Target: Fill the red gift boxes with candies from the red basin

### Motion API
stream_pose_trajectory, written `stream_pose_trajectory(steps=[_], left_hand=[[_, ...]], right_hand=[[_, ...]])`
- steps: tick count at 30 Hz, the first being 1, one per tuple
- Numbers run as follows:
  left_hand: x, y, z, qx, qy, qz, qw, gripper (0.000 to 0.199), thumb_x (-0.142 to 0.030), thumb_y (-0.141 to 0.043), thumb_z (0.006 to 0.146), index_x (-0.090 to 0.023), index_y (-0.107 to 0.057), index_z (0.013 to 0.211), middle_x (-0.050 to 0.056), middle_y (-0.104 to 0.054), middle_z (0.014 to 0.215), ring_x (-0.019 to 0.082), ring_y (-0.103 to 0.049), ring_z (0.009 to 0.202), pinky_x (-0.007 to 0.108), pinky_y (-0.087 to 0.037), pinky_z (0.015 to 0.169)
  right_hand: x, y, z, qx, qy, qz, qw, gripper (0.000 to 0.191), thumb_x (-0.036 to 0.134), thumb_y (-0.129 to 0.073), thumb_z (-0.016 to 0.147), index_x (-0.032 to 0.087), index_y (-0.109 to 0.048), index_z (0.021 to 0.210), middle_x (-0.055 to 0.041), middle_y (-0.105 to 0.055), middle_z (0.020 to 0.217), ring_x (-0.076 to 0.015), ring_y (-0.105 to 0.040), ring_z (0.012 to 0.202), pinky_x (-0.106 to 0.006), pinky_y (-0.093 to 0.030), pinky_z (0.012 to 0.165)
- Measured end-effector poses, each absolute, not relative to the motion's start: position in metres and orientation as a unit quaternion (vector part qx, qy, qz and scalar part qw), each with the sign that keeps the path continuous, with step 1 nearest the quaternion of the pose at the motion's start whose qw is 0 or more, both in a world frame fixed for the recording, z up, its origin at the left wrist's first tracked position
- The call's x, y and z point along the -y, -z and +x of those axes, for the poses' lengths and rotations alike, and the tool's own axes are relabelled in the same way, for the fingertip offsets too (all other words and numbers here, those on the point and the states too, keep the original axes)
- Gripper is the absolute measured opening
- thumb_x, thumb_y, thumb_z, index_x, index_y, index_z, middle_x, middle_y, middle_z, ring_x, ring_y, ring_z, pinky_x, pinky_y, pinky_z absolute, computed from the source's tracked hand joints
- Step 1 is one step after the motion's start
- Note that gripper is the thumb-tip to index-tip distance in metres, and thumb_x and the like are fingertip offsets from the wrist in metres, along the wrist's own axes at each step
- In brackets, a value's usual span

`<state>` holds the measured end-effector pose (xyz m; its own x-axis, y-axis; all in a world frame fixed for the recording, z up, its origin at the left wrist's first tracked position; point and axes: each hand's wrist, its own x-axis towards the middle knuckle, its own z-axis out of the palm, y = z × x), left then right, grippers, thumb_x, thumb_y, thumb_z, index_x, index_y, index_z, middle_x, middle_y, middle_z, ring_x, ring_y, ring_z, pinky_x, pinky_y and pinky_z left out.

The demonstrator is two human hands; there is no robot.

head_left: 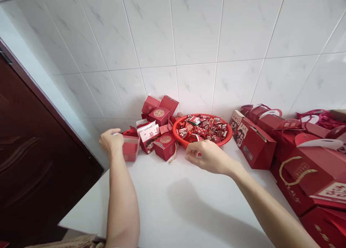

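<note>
My left hand (111, 141) is closed at the left edge of a plain red box (131, 149). A small bit of white shows at its fingers, and what they grip is hidden. My right hand (207, 156) is in front of the red plastic basin (229, 132), over the white table, with its fingers curled in. A pale spot shows between those fingers, too small to name. Wrapped candies (201, 127) in red wrappers fill the basin. Between my hands lie a small red gift box (165, 146) with a gold cord and a white-and-pink printed box (148, 134).
More small red boxes (159, 113) are heaped against the tiled wall (194, 82). Large red gift boxes with handles (310, 172) crowd the right side of the white table (156, 204). A dark red door (35, 150) stands at the left, past the table edge.
</note>
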<state>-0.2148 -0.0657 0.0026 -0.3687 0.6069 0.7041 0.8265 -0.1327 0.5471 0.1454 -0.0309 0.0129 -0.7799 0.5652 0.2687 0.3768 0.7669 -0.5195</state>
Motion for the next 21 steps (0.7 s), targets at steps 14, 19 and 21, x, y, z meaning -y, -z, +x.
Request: stream_pose_trajectory(steps=[14, 19, 21], left_hand=[[0.086, -0.051, -0.025, 0.543, 0.450, -0.708, -0.043, 0.021, -0.011, -0.051, 0.075, -0.022, -0.063, 0.063, -0.001, -0.076, 0.098, 0.020, -0.070, 0.091, 0.032, -0.058, 0.078], [0.054, -0.031, -0.004, 0.522, 0.331, -0.760, -0.202, 0.018, -0.008, -0.048, 0.071, -0.019, -0.060, 0.064, -0.001, -0.067, 0.072, 0.014, -0.062, 0.068, 0.024, -0.049, 0.063], [0.042, -0.025, -0.001, 0.519, 0.289, -0.766, -0.246, 0.016, -0.008, -0.049, 0.069, -0.017, -0.059, 0.062, -0.003, -0.060, 0.062, 0.011, -0.055, 0.058, 0.022, -0.043, 0.055]], right_hand=[[0.028, -0.035, 0.177, 0.879, -0.259, -0.214, 0.339, 0.022, 0.039, -0.060, 0.095, 0.021, -0.061, 0.084, -0.0021, -0.068, 0.083, -0.0141, -0.061, 0.072, -0.025, -0.046, 0.064], [0.024, -0.039, 0.192, 0.929, -0.235, -0.205, 0.202, 0.022, 0.026, -0.061, 0.092, 0.018, -0.064, 0.073, 0.0022, -0.058, 0.063, -0.0090, -0.046, 0.057, -0.023, -0.032, 0.057], [0.021, -0.034, 0.189, 0.944, -0.247, -0.203, 0.084, 0.018, 0.019, -0.058, 0.091, 0.019, -0.069, 0.077, 0.0028, -0.057, 0.061, -0.0089, -0.043, 0.054, -0.024, -0.029, 0.056]])
